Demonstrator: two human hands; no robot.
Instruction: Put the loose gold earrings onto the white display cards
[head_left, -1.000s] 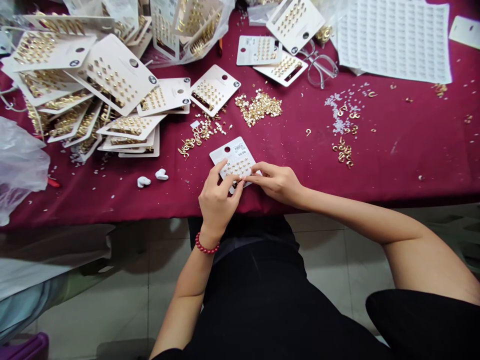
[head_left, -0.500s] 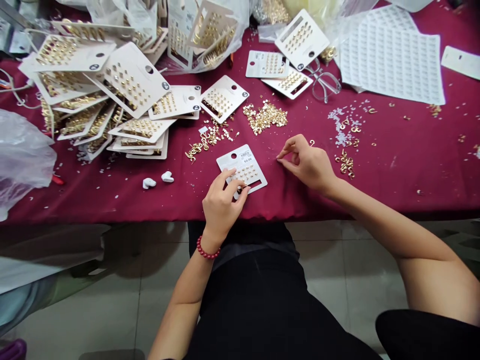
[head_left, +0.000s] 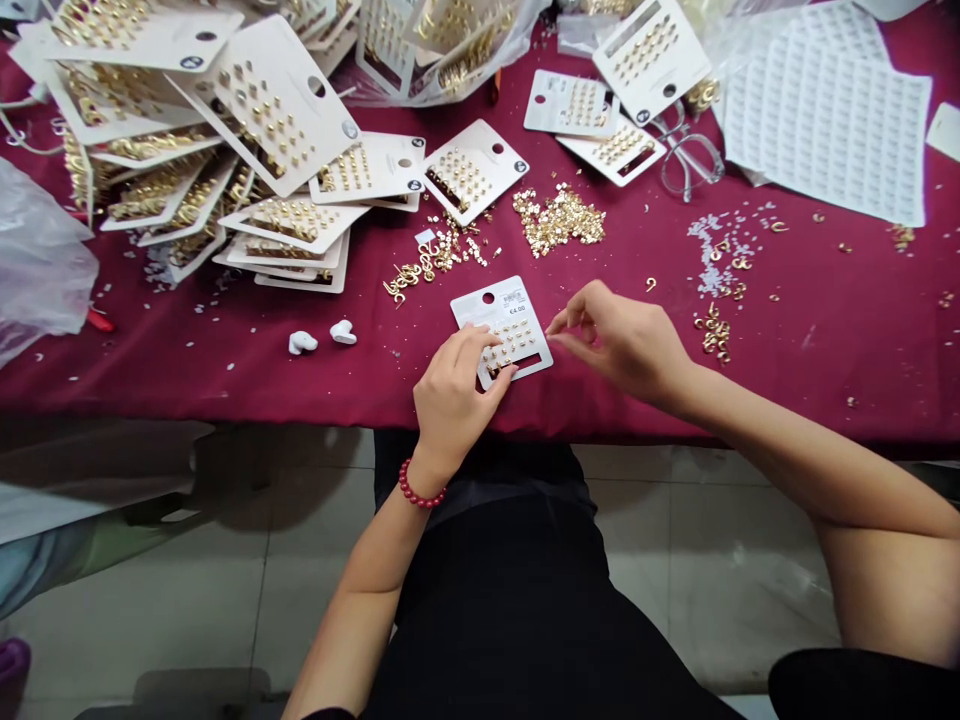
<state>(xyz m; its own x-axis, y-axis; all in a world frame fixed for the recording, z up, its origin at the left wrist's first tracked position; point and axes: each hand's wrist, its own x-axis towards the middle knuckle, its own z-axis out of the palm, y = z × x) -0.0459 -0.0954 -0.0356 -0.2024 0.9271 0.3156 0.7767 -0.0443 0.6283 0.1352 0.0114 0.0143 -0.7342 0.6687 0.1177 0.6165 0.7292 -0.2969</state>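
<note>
At the centre of the frame, one card (head_left: 514, 316) lies flat on the red table (head_left: 810, 350). Its visible face carries rows of gold studs (head_left: 519, 340), so this part looks done to me. What sits below the left hand (head_left: 454, 390), I cannot tell. Near the lower edge of the card, the slot (head_left: 531, 362) shows bare at its right end, while its left end has some gold in it; I judge the card to be only partly filled.

The left hand rests on the card, thumb and fingers apart. Just beside the card's right edge, the right hand (head_left: 626, 335) has its fingertips pinched narrow; whether a tiny piece is between them, I cannot tell.

At upper left, a large stack (head_left: 259, 110) of cards already carries gold pieces. Above the centre, a single card (head_left: 501, 182) is also filled. Loose material remains: a gold heap (head_left: 562, 220) above the card, and hooks (head_left: 714, 335) at right. How many cards are left, the view does not show.
</note>
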